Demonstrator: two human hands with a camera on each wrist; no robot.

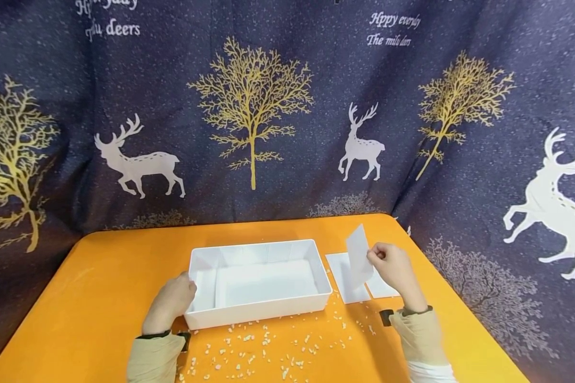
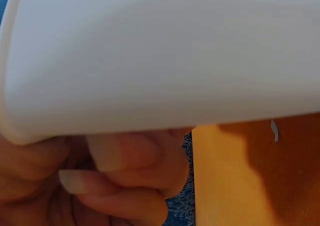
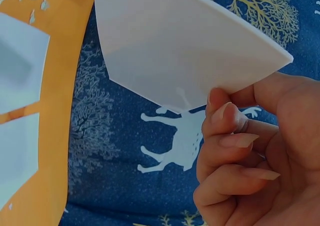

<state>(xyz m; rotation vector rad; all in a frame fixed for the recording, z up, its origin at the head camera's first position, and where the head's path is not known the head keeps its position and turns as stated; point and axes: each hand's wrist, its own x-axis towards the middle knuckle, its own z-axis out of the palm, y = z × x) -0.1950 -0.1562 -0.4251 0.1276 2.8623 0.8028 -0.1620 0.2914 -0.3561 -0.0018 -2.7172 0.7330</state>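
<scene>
Right hand (image 1: 393,267) pinched white card (image 1: 358,258) in grip, right of box (image 1: 259,311); left hand (image 1: 171,299) grip held box's left end. Two flat cards (image 1: 347,290) lay on table (image 1: 124,255), apparently left.

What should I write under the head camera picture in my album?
Left hand on the white tray, right hand holding a white card over the orange table.

Orange tabletop (image 1: 124,266) with rounded far corners, a white rectangular open-topped bin (image 1: 263,311) resting near its middle; two flat white panels (image 1: 342,276) side by side just right of the bin, small pale scraps (image 1: 247,337) strewn loosely along the bin's near side
</scene>
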